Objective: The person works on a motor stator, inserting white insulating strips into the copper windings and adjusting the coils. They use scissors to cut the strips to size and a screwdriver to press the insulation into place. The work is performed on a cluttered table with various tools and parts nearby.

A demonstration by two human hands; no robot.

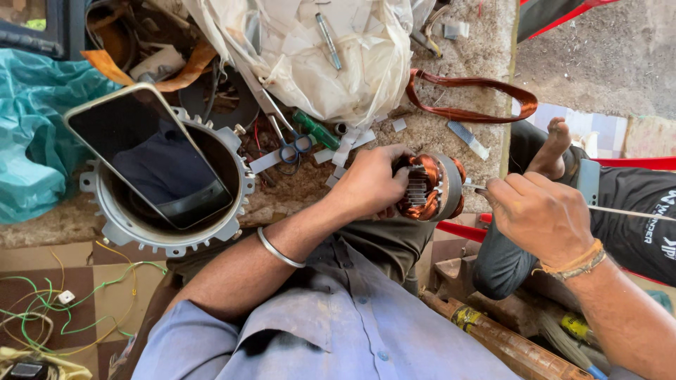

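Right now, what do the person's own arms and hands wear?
The left hand is bare, with a plain silver metal bangle on its forearm. The right hand is bare too, with orange-yellow thread bands around the wrist. A pale blue shirt covers the body.

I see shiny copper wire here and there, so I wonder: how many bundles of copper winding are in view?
2. One is wound on the motor stator gripped in the left hand; the other is a loose copper coil loop lying on the stone slab. More may be hidden.

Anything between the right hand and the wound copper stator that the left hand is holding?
Nothing visible. The left hand grips the copper-wound stator; the right hand sits just beside it, pulling a pale cord taut. Only open gap lies between right hand and stator.
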